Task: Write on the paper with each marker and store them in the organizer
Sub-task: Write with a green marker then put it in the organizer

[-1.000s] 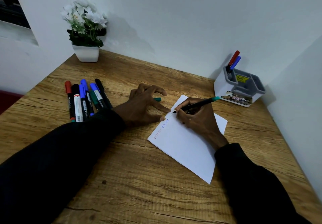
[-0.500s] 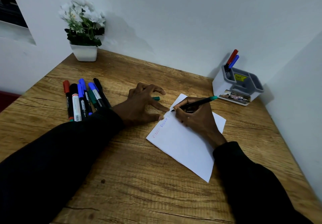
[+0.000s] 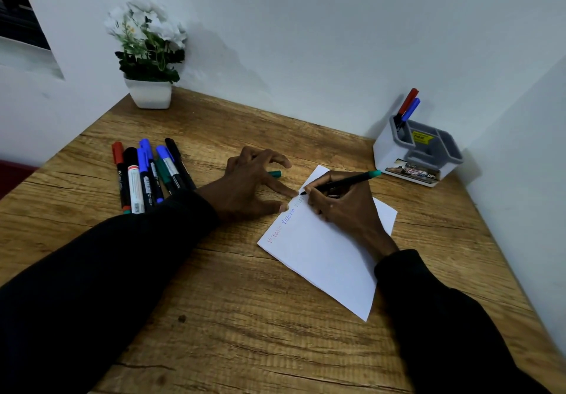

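A white paper (image 3: 324, 259) lies tilted on the wooden desk (image 3: 232, 326), with red, blue and green writing along its left edge. My right hand (image 3: 343, 207) grips a black marker with a green end (image 3: 346, 181), its tip touching the paper's upper left edge. My left hand (image 3: 251, 182) rests spread on the desk, its fingertips pressing the paper's edge. A green cap (image 3: 275, 174) lies just beyond its fingers. Several markers (image 3: 147, 176) lie in a row to the left. The white and grey organizer (image 3: 419, 154) at the back right holds a red and a blue marker (image 3: 409, 105).
A white pot of white flowers (image 3: 148, 53) stands in the back left corner. Walls close the desk at the back and on the right. The desk's left edge drops off beside the row of markers.
The marker tip has crept a little along the paper's edge while writing. My left hand has stayed in place.
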